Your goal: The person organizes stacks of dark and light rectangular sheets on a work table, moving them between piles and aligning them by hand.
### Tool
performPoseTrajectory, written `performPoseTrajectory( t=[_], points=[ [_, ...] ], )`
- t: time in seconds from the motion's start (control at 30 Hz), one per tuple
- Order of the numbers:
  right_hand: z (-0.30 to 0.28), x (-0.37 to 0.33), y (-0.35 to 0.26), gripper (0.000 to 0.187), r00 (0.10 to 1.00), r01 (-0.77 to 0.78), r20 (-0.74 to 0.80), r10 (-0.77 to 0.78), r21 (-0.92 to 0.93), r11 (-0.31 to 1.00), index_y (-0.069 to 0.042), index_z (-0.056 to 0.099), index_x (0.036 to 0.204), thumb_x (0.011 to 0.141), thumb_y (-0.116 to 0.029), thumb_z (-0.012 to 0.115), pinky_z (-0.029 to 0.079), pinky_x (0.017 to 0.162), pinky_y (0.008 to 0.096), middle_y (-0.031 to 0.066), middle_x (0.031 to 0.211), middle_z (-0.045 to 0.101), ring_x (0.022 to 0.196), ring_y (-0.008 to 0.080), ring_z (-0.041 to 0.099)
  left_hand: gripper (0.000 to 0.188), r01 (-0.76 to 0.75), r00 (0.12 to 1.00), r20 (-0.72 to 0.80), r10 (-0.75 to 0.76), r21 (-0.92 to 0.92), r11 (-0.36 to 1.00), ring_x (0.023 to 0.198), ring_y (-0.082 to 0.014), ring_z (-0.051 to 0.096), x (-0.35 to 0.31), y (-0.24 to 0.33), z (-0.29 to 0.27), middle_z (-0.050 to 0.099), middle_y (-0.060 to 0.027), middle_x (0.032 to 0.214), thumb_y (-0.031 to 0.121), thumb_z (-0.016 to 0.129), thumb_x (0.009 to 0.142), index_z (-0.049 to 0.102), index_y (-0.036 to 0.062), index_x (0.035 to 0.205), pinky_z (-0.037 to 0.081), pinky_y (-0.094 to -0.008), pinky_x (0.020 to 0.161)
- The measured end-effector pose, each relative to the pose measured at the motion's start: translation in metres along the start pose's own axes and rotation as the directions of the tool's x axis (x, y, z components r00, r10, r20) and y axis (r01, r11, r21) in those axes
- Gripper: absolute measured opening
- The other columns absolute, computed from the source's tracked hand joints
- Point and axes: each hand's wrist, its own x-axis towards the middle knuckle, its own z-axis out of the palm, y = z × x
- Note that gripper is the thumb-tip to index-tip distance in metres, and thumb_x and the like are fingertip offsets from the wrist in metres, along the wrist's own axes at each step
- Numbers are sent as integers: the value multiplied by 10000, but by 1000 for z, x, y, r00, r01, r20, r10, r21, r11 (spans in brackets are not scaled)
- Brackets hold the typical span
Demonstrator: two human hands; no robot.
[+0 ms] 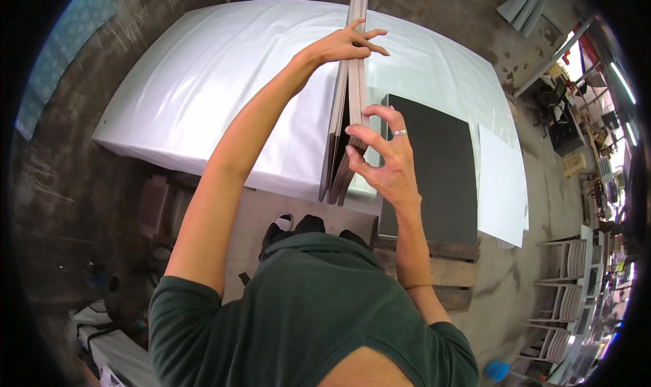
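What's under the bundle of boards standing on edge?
A white cover shows on both sides of the boards, so they probably stand on it. What lies directly beneath is hidden by the boards themselves.

**Covered edges, clipped cloth**

The left hand covers a stretch of the upright boards, which stand too tightly to count. The right hand hides part of their near end; how firmly either hand presses cannot be told. The black panel conceals most of a wooden pallet. Only 1 shoe shows. The near edge cuts off the green shirt; the dark rim clips a blue cloth, far left. Far-right shelf items are too small to identify.
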Motion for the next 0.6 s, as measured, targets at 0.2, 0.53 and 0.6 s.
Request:
performPoseTrajectory(
  t=[0.2, 0.53, 0.6],
  points=[
    [2, 7, -4, 424, 999, -36, 42, 35, 5, 999, -124, 629, 924, 560, -153, 843, 469, 830, 386, 60, 1103, 509, 1005, 256, 534, 430, -1, 1000, -1, 1, -24, 1000, 1409, -366, 90, 0, -3, 0, 365, 32, 1461, 288, 466, 733, 692, 292, 1098, 114, -547, 1135],
    [5, 6, -1, 389, 998, -63, 13, 62, 70, 996, -105, 619, 895, 574, -103, 838, 468, 815, 363, 54, 1085, 515, 1002, 235, 534, 425, -22, 1000, 2, 22, -43, 999, 1406, -389, 61, -1, -2, -1, 371, -23, 1458, 295, 455, 742, 700, 266, 1089, 43, -510, 1152],
    [5, 6, -1, 388, 998, -64, 11, 63, 76, 995, -103, 619, 895, 574, -102, 838, 467, 815, 363, 54, 1082, 517, 1001, 234, 534, 424, -24, 1000, 8, 24, -39, 999, 1407, -388, 58, -1, -1, -2, 369, -21, 1459, 293, 456, 742, 699, 267, 1089, 45, -516, 1151]
  ],
)
